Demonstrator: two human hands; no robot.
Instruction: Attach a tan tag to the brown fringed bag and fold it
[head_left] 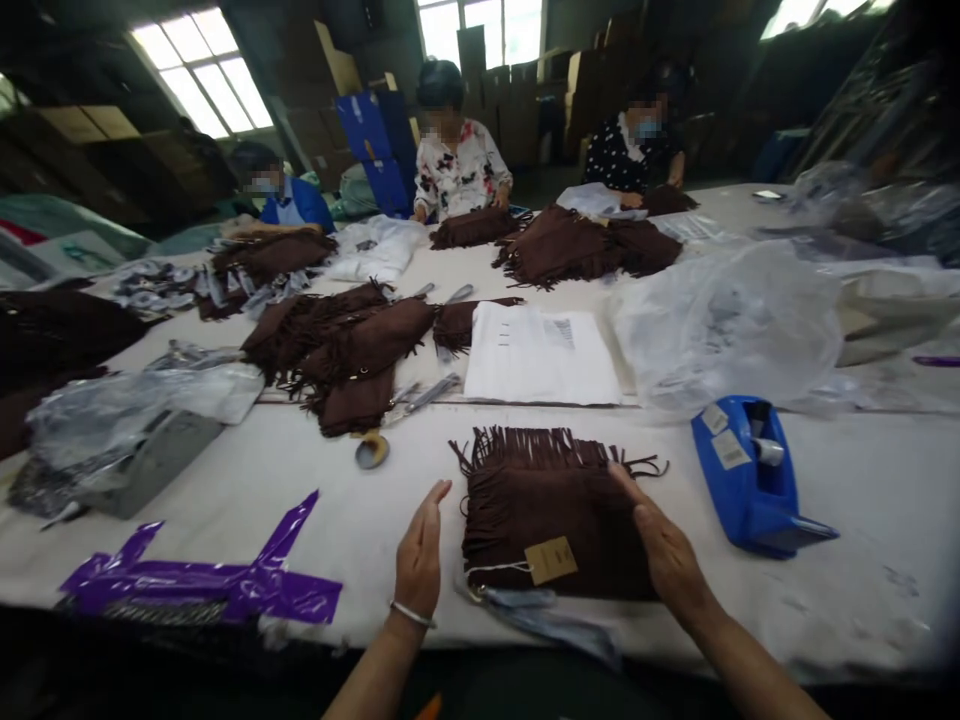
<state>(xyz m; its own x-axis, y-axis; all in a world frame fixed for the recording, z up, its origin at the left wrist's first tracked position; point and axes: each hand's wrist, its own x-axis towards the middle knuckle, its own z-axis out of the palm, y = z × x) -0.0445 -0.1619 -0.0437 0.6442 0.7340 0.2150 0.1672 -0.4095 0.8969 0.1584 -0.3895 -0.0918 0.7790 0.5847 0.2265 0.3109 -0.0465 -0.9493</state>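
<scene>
A dark brown fringed bag [555, 510] lies flat on the table right in front of me, its fringe spread along the top and left sides. A tan paper tag [551, 560] on a white string rests on it. By the bag's lower edge lies a plastic-wrapped strap [551, 620]. My left hand [420, 555] stands on edge just left of the bag, fingers stretched out, a small gap between them. Along the right side, my right hand [667, 555] has its fingers extended, the fingertips at the bag's upper right corner. Neither hand grips anything.
A blue tape dispenser [742, 480] stands to the right. Beyond the bag lie a white plastic stack [540, 355], clear plastic bags [727, 320] and more brown fringed bags [360, 350]. Purple tape [202, 580] marks the front left edge. Several co-workers sit across the table.
</scene>
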